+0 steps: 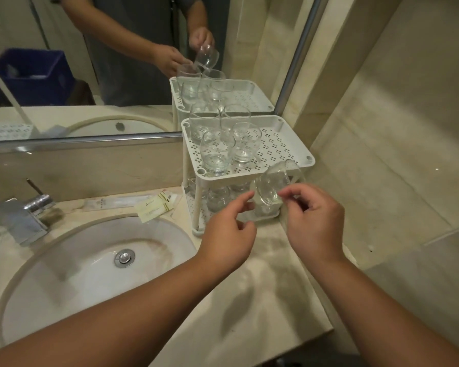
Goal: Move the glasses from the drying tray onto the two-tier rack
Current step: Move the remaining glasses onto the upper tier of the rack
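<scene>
The white two-tier rack stands on the counter to the right of the sink. Several clear glasses stand on the left half of its perforated upper tier, and more glasses show on the lower tier. My right hand pinches a clear glass by its base, tilted, just in front of the rack's front right corner, between the two tiers. My left hand hovers beside it with loosely curled fingers, its index fingertip close to the glass and holding nothing.
A round white sink with a chrome tap fills the left. Paper sachets lie by the rack's foot. A mirror backs the counter and reflects a perforated white tray. A tiled wall closes the right.
</scene>
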### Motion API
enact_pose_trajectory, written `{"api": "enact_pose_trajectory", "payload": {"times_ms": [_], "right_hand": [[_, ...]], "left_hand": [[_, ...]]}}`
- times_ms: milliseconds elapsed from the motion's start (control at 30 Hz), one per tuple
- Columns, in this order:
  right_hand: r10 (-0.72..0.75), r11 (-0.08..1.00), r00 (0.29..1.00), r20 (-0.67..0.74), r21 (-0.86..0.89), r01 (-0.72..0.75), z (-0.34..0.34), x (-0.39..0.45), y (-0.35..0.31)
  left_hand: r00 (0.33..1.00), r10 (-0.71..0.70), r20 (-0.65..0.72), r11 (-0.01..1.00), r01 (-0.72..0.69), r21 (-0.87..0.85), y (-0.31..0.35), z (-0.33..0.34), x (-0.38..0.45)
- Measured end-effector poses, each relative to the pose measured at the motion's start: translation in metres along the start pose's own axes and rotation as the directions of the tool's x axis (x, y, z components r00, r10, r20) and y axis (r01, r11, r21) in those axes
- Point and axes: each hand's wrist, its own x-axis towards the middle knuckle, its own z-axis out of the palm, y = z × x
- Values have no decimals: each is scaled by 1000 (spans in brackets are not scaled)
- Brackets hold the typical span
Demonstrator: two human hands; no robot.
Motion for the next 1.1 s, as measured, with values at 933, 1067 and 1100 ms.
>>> {"api": "enact_pose_trajectory", "payload": {"times_ms": [933,1067,1100], "right_hand": [[-81,962,953,291,-226,151,50,141,64],[-94,951,937,337,-248,185,59,144,66],[-91,949,935,342,-254,185,61,144,66]], "left_hand": [[990,-27,-136,997,36,64,14,-3,27],[987,-58,-153,992,74,102,6,-5,19],[985,-63,-158,991,80,108,5,-6,18]]}}
